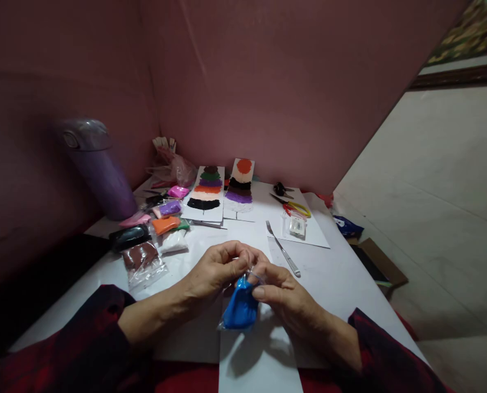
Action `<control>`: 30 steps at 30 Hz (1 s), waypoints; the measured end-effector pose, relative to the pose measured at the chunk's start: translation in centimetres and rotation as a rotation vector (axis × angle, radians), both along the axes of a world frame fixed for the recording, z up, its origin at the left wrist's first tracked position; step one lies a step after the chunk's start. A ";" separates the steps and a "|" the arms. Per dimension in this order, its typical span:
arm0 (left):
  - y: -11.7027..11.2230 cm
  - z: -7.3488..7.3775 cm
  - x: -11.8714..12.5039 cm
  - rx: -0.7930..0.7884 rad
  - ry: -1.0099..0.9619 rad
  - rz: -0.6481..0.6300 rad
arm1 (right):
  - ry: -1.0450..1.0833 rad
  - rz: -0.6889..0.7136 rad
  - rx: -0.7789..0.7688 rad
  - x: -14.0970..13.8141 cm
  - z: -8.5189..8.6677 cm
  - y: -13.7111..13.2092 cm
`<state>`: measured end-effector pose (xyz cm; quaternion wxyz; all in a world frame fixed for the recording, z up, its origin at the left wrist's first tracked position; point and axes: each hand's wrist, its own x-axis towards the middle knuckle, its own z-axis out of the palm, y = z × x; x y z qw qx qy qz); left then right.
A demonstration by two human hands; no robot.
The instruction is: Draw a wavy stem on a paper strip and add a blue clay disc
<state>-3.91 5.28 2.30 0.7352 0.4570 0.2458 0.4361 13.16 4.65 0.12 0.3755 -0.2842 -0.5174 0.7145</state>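
Note:
Both my hands meet over the near middle of the white table [333, 273]. My left hand [217, 267] and my right hand [282, 292] pinch the top of a small clear plastic bag of blue clay [240, 309], which hangs between them just above the table. Fingers of both hands are closed on the bag's opening. Dark red sleeves cover both forearms.
Several bagged clay pieces [165, 225] in pink, purple, orange, white, brown and black lie at the left. A purple flask [100, 169] stands far left. Two cards with clay stripes [208, 191], metal tweezers [284, 252], yellow-handled scissors [295, 207] and a small packet [297, 226] lie beyond my hands.

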 end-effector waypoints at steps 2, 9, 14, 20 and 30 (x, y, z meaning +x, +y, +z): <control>0.0 0.2 -0.2 -0.012 0.037 0.004 | 0.018 -0.017 0.017 -0.1 0.4 -0.1; 0.5 -0.7 -0.4 -0.033 0.047 0.019 | 0.122 -0.103 -0.143 -0.8 1.2 -0.8; 0.5 -1.0 -0.1 -0.009 0.036 0.075 | 0.218 -0.045 -0.297 -0.8 1.1 -0.8; 0.4 -1.4 -0.1 0.008 0.003 0.067 | 0.186 0.045 -0.303 -0.7 1.2 -0.5; 0.4 -0.5 -0.4 -0.051 0.022 0.015 | 0.149 -0.085 -0.086 -0.9 1.3 -0.6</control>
